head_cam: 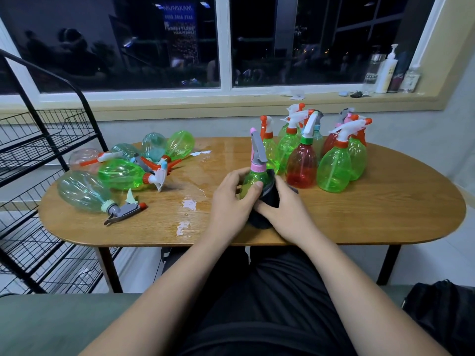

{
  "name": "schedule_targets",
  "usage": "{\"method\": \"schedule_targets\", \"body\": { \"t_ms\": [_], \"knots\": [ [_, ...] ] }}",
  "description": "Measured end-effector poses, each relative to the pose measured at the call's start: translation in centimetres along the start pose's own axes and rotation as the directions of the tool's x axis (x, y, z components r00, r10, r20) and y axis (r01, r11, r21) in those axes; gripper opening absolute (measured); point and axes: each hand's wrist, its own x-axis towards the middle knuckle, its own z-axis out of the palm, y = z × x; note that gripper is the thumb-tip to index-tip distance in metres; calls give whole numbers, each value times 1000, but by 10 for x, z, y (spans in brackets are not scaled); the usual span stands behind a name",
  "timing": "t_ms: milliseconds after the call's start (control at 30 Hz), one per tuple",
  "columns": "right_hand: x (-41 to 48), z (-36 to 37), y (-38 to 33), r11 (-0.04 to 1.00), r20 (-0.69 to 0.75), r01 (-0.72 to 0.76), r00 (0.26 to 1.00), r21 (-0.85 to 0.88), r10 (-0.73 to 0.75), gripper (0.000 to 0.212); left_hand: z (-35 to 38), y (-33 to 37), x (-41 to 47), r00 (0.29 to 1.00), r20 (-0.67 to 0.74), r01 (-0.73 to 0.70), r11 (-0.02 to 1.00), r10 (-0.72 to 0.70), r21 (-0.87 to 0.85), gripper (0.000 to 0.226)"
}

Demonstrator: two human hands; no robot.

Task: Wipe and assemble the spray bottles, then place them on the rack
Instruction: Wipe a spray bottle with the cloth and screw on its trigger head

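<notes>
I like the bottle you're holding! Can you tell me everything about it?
The green bottle is see-through plastic and rounded, with a pink collar and a grey trigger sprayer tipped with a pink nozzle. It stands upright over the wooden table, in front of the other standing bottles. The left hand wraps its side, thumb across the front. The right hand presses a dark cloth against its other side.

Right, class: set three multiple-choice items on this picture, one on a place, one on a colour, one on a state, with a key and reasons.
1. Where is the wire rack?
A. left of the table
B. on the table
C. on the windowsill

2. What colour is the collar on the held bottle?
A. orange
B. pink
C. blue

3. How do the bottles at the table's left lie?
A. upright
B. stacked on the rack
C. on their sides

Key: A, the rack stands on the floor past the table's left edge; B, a pink ring sits under the grey trigger; C, they lie tipped over.
</notes>
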Motion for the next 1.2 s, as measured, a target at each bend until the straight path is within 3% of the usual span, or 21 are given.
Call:
{"method": "schedule_targets", "body": {
  "t_ms": [133,467,700,967,1067,1200],
  "knots": [
    [-2,-4,7,996,47,-38,998,-84,42,53,-1,4,-3,998,11,61,996,-60,-68,40],
    [-9,-9,9,946,165,-28,983,-322,85,61,1,3,-1,998,-16,67,998,-67,8,61],
    [5,-15,-1,976,146,-55,986,-210,87,53,0,-4,-1,1000,-19,0,999,0,38,51],
    [7,-8,-15,990,21,136,991,-26,-136,62,-2,5,-4,997,80,16,1000,-16,8,50],
    [1,-2,-5,990,17,129,992,-55,-128,73,-2,6,-5,996,86,23,1000,-22,-16,43],
    [-1,-5,5,993,79,59,996,-106,-51,69,-1,4,-3,997,75,21,999,-18,-32,32]
  ]
}}
